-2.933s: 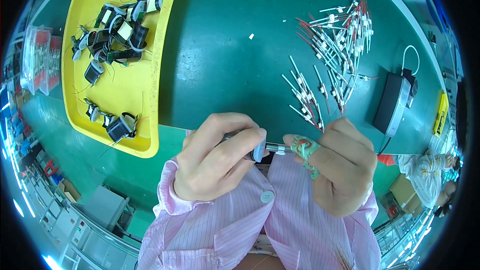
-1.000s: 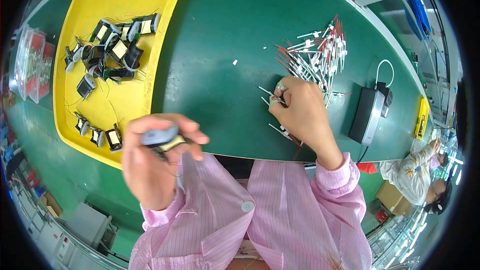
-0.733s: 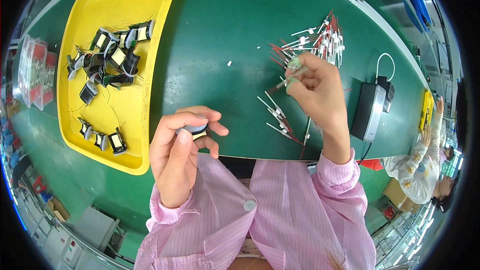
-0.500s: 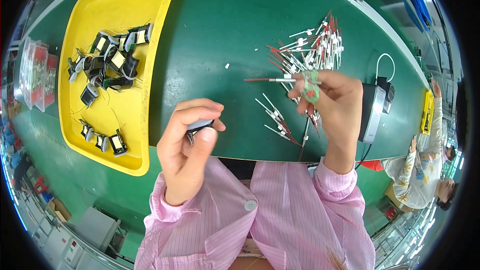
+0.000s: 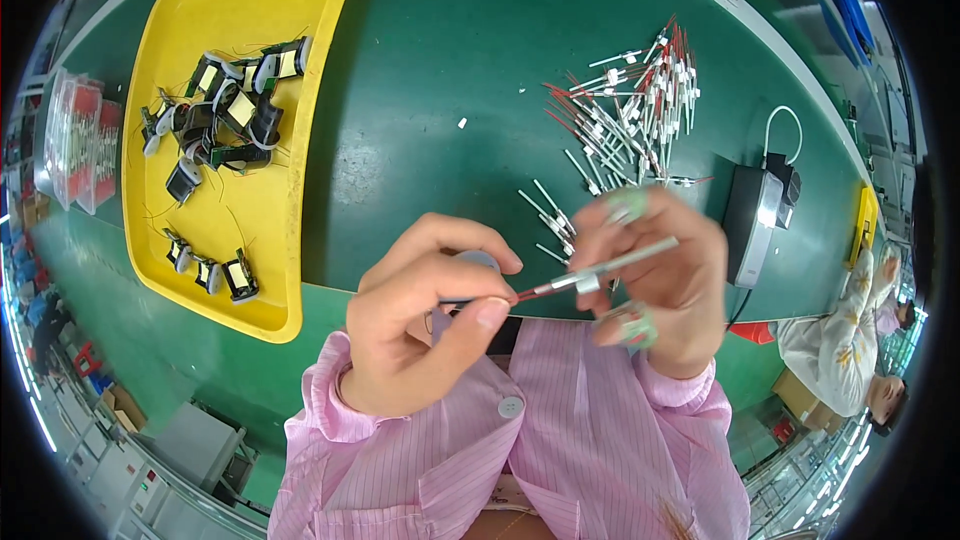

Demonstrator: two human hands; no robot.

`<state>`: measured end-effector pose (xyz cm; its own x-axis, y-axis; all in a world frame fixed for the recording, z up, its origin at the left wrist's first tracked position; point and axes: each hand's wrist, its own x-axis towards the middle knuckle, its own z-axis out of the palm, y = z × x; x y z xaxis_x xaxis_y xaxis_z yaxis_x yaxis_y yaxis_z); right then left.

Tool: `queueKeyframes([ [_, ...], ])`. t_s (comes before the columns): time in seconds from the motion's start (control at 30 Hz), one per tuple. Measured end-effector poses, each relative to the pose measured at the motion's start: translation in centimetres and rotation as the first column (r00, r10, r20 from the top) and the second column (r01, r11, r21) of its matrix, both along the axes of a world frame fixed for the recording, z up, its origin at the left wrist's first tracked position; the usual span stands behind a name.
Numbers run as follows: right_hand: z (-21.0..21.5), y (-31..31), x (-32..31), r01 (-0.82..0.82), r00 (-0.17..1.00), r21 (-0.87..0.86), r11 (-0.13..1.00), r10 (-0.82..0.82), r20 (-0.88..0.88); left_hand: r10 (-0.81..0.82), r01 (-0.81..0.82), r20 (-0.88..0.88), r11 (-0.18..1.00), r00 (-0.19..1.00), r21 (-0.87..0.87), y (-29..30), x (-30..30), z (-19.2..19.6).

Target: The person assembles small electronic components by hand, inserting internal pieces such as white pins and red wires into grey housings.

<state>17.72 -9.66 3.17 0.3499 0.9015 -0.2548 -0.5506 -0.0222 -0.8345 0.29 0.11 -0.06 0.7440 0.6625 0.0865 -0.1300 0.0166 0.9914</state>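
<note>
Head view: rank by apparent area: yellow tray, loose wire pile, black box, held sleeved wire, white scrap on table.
1. Yellow tray
2. Loose wire pile
3. Black box
4. Held sleeved wire
5. White scrap

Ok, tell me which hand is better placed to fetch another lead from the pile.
Probably the right hand: it's nearer the pile and looks open. The left hand pinches a lead by its red end and holds a grey part.
</note>
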Motion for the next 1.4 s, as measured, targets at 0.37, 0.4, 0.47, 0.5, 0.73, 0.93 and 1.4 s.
queueKeyframes([
  [0.37,-1.1,-0.4,-1.5,-0.125,0.890,0.012,0.992,0.107,0.442,0.021,-0.022,0.007,0.961,1.000,0.274,-0.4,0.1,-0.2],
  [0.4,-1.1,-0.3,-1.5,-0.137,0.874,0.030,0.990,0.107,0.475,0.022,-0.023,0.007,0.962,1.000,0.273,-0.3,0.0,-0.2],
  [0.47,-1.2,-0.3,-1.5,-0.131,0.865,0.043,0.990,0.093,0.494,-0.033,0.046,-0.044,0.941,0.998,0.336,-0.2,-0.4,-0.2],
  [0.5,-1.3,-0.3,-1.5,-0.124,0.855,0.057,0.991,0.078,0.513,-0.031,0.044,-0.045,0.941,0.999,0.336,-0.2,-0.5,-0.1],
  [0.73,-1.6,-0.7,-2.6,0.174,0.970,0.095,0.980,-0.188,0.155,-0.074,0.065,0.046,0.982,0.996,0.177,-1.0,-0.7,-0.9],
  [0.93,-0.4,-1.1,-3.0,0.042,0.852,0.157,0.987,-0.117,0.511,-0.066,0.014,0.167,0.956,0.984,0.294,-1.4,-0.5,-1.5],
  [1.4,-0.1,-0.9,-3.0,-0.022,0.792,0.206,0.978,-0.109,0.601,-0.079,0.007,0.226,0.953,0.971,0.303,-1.2,-0.6,-1.8],
])
